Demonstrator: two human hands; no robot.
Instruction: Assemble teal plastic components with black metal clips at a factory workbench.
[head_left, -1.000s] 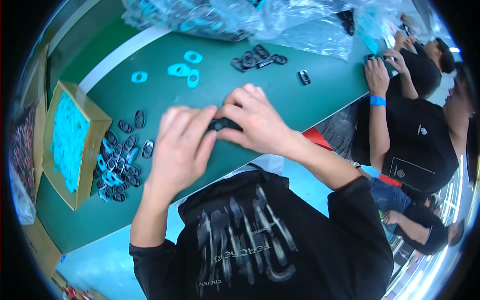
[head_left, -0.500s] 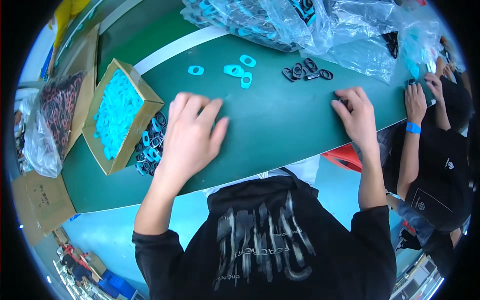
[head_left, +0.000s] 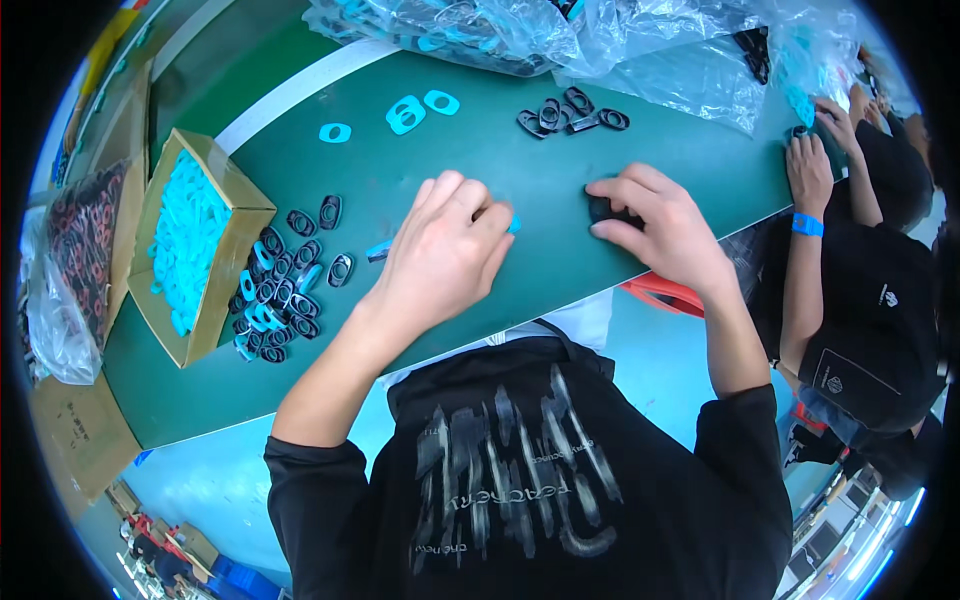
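Observation:
My left hand (head_left: 440,245) is closed over the middle of the green table, its thumb and fingertips pinching a turquoise oval ring (head_left: 514,223), of which only an edge shows. Opposite it, my right hand (head_left: 660,222) grips a black oval ring piece (head_left: 602,210) between thumb and bent fingers. The two hands are apart. Farther back lie a few loose turquoise rings (head_left: 441,102), two of them overlapping, and a small group of black ring pieces (head_left: 549,113). Left of my left wrist spreads a pile of black and turquoise ring pieces (head_left: 283,290).
A cardboard box (head_left: 247,232) of turquoise rings stands at the left, near a bag of dark and red pieces (head_left: 85,245). Clear plastic bags (head_left: 650,50) line the far edge. At the right, another person's hand (head_left: 808,170) works at the same table.
My left hand has moved right, closer to my right hand, and has taken a turquoise ring. One turquoise ring is gone from the loose group. The whole view has shifted somewhat.

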